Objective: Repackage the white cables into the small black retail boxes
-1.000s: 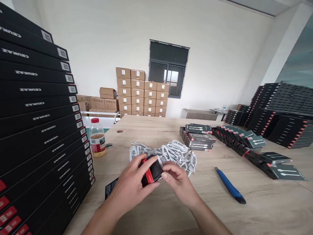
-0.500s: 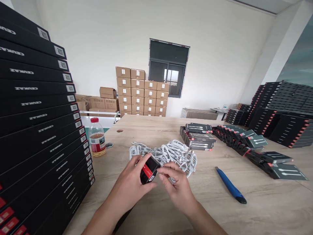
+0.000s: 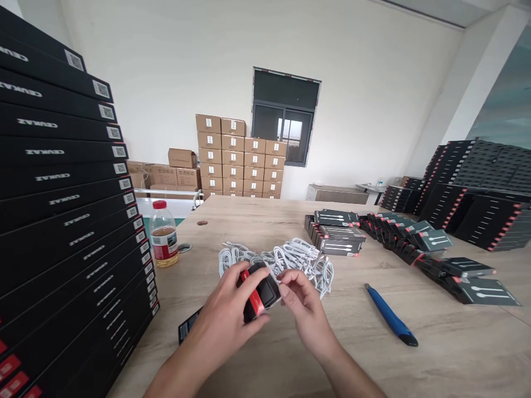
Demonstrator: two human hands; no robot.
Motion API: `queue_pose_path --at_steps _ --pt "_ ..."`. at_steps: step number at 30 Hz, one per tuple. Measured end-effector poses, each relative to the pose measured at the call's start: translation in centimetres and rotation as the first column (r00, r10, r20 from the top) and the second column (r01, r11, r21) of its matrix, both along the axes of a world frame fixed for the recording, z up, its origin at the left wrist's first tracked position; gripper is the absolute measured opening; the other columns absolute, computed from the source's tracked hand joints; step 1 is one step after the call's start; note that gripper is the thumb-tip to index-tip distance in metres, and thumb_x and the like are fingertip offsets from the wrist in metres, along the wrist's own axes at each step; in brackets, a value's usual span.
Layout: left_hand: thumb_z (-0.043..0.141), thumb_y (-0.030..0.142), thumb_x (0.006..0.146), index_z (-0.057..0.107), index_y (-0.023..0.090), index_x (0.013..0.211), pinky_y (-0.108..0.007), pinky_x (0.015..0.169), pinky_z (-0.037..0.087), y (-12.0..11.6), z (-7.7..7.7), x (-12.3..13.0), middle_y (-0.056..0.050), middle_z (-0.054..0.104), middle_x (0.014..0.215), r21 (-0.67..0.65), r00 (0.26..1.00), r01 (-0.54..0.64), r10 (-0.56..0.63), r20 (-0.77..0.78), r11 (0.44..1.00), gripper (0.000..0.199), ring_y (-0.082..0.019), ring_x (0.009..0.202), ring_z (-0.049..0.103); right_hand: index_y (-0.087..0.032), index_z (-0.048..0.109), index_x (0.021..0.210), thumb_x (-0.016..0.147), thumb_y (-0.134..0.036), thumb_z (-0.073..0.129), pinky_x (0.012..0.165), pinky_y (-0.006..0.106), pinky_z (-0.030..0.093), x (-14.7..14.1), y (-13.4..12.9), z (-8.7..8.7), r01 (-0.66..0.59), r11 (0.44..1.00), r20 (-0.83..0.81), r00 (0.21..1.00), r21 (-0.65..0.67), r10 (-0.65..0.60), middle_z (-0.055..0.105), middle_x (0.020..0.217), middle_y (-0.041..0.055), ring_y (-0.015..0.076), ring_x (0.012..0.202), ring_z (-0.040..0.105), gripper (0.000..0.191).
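Note:
A small black box with a red band point(image 3: 269, 289) is gripped in my left hand point(image 3: 224, 309), fingers over the top and thumb underneath. My right hand point(image 3: 305, 301) is closed in a pinch at the box's right edge; what lies between thumb and forefinger is too small to make out. Just beyond both hands lies a heap of coiled white cables point(image 3: 296, 257). Partly hidden beneath my left forearm is a flat dark object point(image 3: 188, 326) with a lit-looking surface.
A blue-handled cutter point(image 3: 392, 315) lies at the right. Flat cable boxes point(image 3: 340, 245) are stacked behind it, with more in a leaning row point(image 3: 433, 239). A tall stack of black boxes point(image 3: 83, 221) rises at the left, beside a red-capped bottle point(image 3: 165, 237).
The box has turned in my left hand, showing more of its black face and the red band along its left. My right hand stays at its edge. More of the flat dark object shows.

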State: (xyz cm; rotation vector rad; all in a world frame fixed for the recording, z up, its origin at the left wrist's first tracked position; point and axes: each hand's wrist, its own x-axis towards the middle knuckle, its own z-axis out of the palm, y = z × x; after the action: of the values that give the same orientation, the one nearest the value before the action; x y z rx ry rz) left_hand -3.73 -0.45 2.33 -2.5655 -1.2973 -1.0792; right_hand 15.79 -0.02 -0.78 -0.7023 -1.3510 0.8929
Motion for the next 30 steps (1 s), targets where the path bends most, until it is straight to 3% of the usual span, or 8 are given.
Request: queue_pose_path --at_steps 5,9,13,15,19,23,30 --pt "0.072 0.018 0.081 0.048 0.033 0.142 -0.042 0.099 0.055 -0.3 0.0 0.1 -0.012 0.046 0.141 0.185 0.996 0.07 -0.057 -0.073 0.98 0.066 -0.031 0.127 0.056 -0.025 0.064 0.102 0.087 -0.052 0.07 0.061 0.026 0.048 0.0 0.5 0.0 -0.195 0.97 -0.159 0.972 -0.147 0.172 0.058 0.082 -0.0015 0.0146 0.07 0.053 0.031" --pt "0.069 0.012 0.083 0.049 0.03 0.141 -0.045 0.101 0.054 -0.5 0.0 0.0 -0.014 0.046 0.142 0.264 0.989 0.111 -0.081 -0.122 0.958 0.064 -0.032 0.13 0.052 -0.025 0.059 0.109 0.092 -0.049 0.066 0.064 0.027 0.047 -0.2 0.1 0.3 -0.2 0.973 -0.134 0.974 -0.115 0.184 0.059 0.071 -0.0036 0.0144 0.064 0.054 0.031" --pt "0.066 0.006 0.082 0.048 0.03 0.143 -0.048 0.103 0.053 -0.5 -0.3 0.2 -0.015 0.044 0.146 0.277 0.984 0.127 -0.085 -0.157 0.953 0.068 -0.032 0.133 0.05 -0.025 0.062 0.104 0.092 -0.043 0.067 0.079 0.029 0.048 0.1 -0.2 0.7 -0.081 0.997 -0.066 0.995 -0.016 0.08 0.065 0.091 0.001 0.0173 0.085 0.059 0.022" --pt "0.065 0.006 0.082 0.047 0.03 0.144 -0.049 0.102 0.053 -0.4 -0.5 0.2 -0.015 0.045 0.145 0.28 0.983 0.124 -0.08 -0.162 0.952 0.07 -0.033 0.132 0.051 -0.024 0.066 0.098 0.093 -0.044 0.066 0.079 0.029 0.048 0.5 -0.2 0.9 -0.052 0.999 -0.011 0.999 0.002 0.052 0.064 0.092 0.002 0.0179 0.086 0.058 0.02" --pt "0.063 0.005 0.082 0.043 0.026 0.147 -0.049 0.104 0.053 -0.3 -0.8 0.3 -0.017 0.047 0.143 0.293 0.989 0.096 -0.059 -0.134 0.951 0.071 -0.033 0.132 0.05 -0.025 0.067 0.102 0.094 -0.045 0.064 0.07 0.027 0.049 0.8 -0.1 0.8 -0.134 0.991 0.041 0.99 -0.024 0.135 0.063 0.087 0.0011 0.0166 0.078 0.057 0.022" --pt "0.06 0.006 0.084 0.044 0.023 0.145 -0.048 0.105 0.052 -0.4 -0.8 0.2 -0.016 0.05 0.14 0.337 0.991 0.092 -0.053 -0.122 0.937 0.066 -0.032 0.132 0.05 -0.03 0.068 0.115 0.096 -0.043 0.062 0.082 0.031 0.053 0.8 0.0 0.6 -0.143 0.989 0.084 0.986 0.021 0.141 0.07 0.1 0.0035 0.0193 0.089 0.063 0.024" --pt "0.056 -0.001 0.081 0.051 0.037 0.142 -0.042 0.094 0.057 -1.7 0.7 0.7 -0.01 0.052 0.136 0.376 0.974 0.177 -0.108 -0.197 0.91 0.072 -0.028 0.123 0.056 -0.032 0.079 0.104 0.093 -0.044 0.065 0.093 0.04 0.053 1.1 -0.3 1.7 -0.201 0.978 0.125 0.973 0.053 0.193 0.074 0.104 0.0047 0.0247 0.096 0.067 0.021"
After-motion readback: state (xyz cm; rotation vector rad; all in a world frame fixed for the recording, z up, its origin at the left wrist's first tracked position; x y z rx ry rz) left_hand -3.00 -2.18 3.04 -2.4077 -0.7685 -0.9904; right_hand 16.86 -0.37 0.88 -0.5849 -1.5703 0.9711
